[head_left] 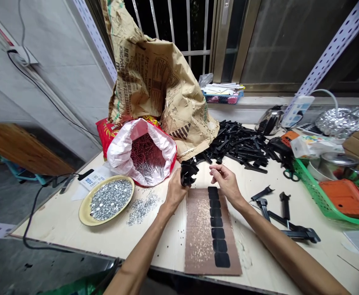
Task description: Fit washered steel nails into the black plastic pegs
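My left hand (175, 186) is closed around some black plastic pieces (188, 173), held up just beyond the brown board. To their right is my right hand (225, 182), thumb and fingers drawn together; whatever may be between the fingertips is too small to make out. Below both hands lies the brown board (198, 262), its surface scuffed with pale marks. A column of several black rounded squares (219, 233) runs along the board's right side. Past my hands, a heap of black plastic parts (237, 143) spreads over the table.
Left of the board sit a yellow plate (85, 217) of metal washers, loose washers (143, 208) and an open bag (121, 151) of screws or nails. A large paper sack (148, 78) stands behind. Assembled black parts (299, 231), scissors (291, 175) and a green basket (317, 200) are at right.
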Demonstrator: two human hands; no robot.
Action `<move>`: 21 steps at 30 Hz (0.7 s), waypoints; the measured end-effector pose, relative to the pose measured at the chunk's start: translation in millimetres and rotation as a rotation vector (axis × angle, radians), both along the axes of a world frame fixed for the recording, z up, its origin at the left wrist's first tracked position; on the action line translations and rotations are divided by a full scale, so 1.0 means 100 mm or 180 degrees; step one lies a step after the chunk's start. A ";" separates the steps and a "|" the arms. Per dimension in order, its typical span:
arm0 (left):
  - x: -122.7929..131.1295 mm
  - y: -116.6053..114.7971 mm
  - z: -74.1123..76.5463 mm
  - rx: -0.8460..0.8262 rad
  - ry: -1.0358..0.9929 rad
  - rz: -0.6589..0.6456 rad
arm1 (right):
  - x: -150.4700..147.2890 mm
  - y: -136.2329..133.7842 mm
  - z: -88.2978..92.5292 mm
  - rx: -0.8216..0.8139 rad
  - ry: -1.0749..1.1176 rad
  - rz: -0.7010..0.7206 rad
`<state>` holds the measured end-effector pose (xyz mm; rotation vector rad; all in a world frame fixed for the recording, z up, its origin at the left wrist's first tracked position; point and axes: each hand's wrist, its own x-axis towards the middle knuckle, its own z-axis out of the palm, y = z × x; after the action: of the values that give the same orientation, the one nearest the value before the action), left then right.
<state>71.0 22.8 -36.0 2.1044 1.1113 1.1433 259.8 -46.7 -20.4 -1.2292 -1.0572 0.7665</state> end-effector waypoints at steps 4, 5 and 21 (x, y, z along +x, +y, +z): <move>0.08 0.22 -0.24 -0.0104 0.0369 -0.0215 | 0.07 -0.01 -0.03 0.0018 -0.0039 -0.0016; 0.11 0.25 -0.29 -0.0141 0.0503 -0.0274 | 0.09 -0.02 -0.04 0.0016 -0.0064 -0.0024; 0.41 -0.38 0.42 0.1185 0.1710 -0.0470 | 0.20 -0.16 -0.09 -0.1013 0.0575 0.0355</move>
<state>111.7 -15.2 5.6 2.8443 0.9884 0.7746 279.5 -62.7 -28.9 -1.3461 -0.8827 1.1437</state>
